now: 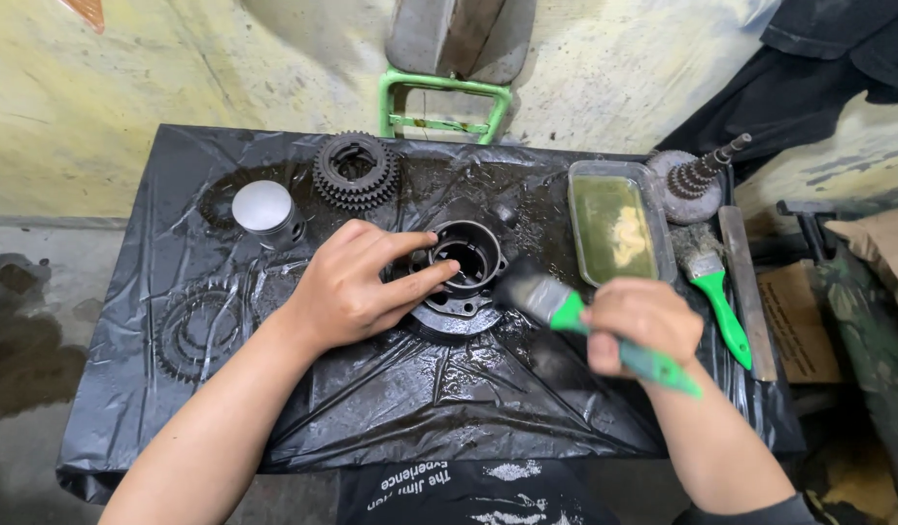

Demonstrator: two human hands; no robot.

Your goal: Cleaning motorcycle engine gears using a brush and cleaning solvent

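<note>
1. The left hand [347, 287] lies on the dark round metal housing with a flanged base [462, 267]. Its fingers are partly spread, thumb and forefinger pressed against the cylinder's left wall and rim, steadying rather than enclosing it.
2. The housing stands upright near the middle of the wet black plastic sheet [391, 389] that covers the table.
3. The right hand [643, 326] is closed around the green handle of a paintbrush with a metal ferrule [566, 311]; the dark bristles point left, just beside the housing's right side. The brush is blurred.
4. Far left of the housing sit a stack of dark toothed gears [354, 170] and a shiny silver piston [264, 209].
5. To the right lies a clear rectangular tray of yellowish liquid [619, 228], then a second green-handled brush [716, 292], a flat metal file [748, 292] and a geared shaft [697, 175].
</note>
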